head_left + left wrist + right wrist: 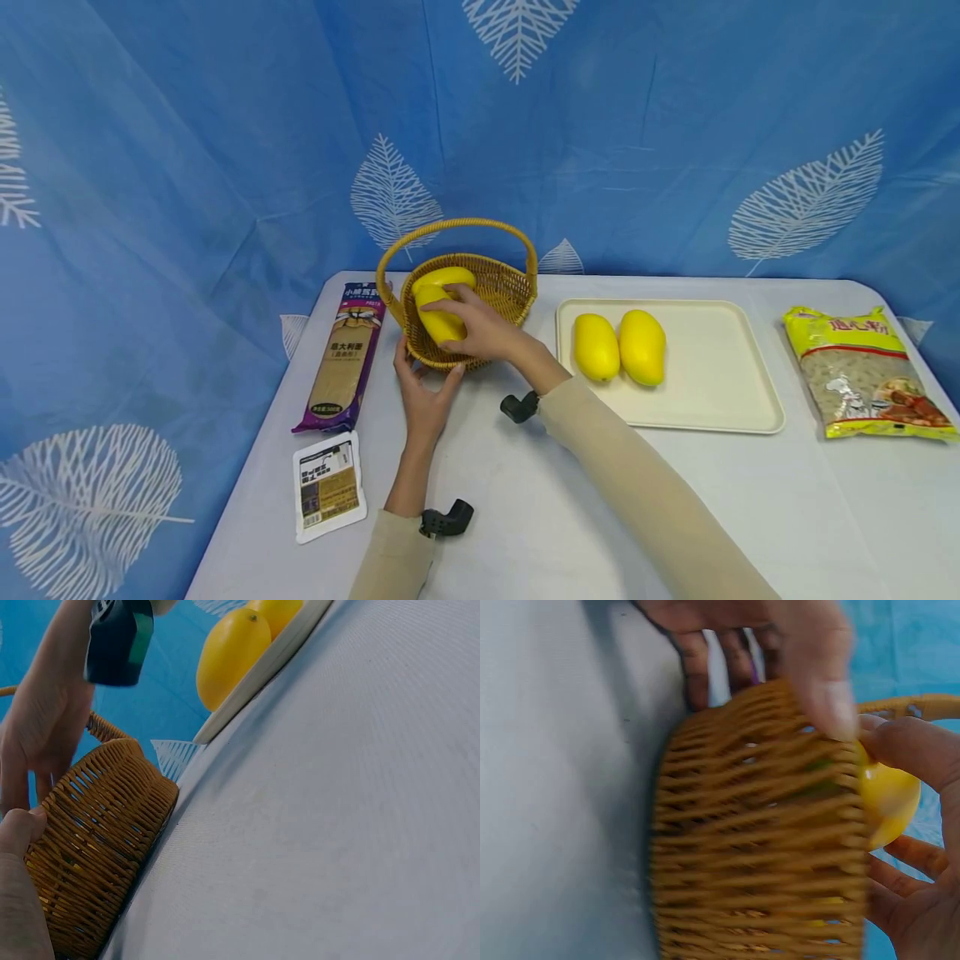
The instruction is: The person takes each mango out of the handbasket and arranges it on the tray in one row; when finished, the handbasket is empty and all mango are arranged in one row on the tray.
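A wicker basket (506,287) with a tall arched handle stands toward the back of the table. My left hand (426,400) holds its near left side, the thumb (22,829) at the rim in the left wrist view. Inside the basket, my right hand (483,327) grips a yellow mango (433,315), thumb on the near side and fingers over the top. Another yellow mango (456,273) lies behind it in the basket. In the right wrist view the gripped mango shows above the basket rim (851,817); its lower part is hidden by the wicker.
Right of the basket, a cream tray (712,367) bears two mangoes (596,346) at its left end. A pasta packet (345,354) lies left of the basket, with a small white-edged pouch (328,487) nearer. A yellow noodle bag (870,375) lies far right. Blue cloth (637,167) hangs behind.
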`<state>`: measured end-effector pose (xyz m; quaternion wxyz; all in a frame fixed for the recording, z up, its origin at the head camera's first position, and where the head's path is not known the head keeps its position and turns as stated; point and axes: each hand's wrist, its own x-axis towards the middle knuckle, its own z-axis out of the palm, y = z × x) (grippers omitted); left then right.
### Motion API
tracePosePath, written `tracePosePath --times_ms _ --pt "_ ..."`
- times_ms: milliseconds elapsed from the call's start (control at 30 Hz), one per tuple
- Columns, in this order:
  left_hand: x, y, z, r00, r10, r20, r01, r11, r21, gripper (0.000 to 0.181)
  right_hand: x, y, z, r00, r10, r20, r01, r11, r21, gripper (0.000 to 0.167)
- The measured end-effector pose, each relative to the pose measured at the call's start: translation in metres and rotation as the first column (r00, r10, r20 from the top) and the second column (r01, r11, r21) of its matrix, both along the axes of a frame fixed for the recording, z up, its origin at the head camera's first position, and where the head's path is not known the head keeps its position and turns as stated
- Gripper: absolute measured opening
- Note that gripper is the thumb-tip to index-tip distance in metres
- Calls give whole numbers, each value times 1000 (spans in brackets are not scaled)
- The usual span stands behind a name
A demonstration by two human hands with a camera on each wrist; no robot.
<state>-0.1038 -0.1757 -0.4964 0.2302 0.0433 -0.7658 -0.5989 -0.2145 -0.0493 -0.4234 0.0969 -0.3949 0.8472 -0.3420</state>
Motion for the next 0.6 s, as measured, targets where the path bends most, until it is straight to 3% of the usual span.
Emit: tracePosePath --times_ms 167,400,600 --pt "-8 -5 -20 1000 17 0 -17 1000 1 98 2 13 11 999 -20 -49 17 998 -59 56" --pt "-8 -5 -21 999 29 13 -29 1000 -5 96 7 32 19 988 -63 -139 48 993 -108 57" --pt "-6 -4 -19 1000 31 4 -31 999 -13 97 14 53 23 983 -95 -154 72 986 -148 57"
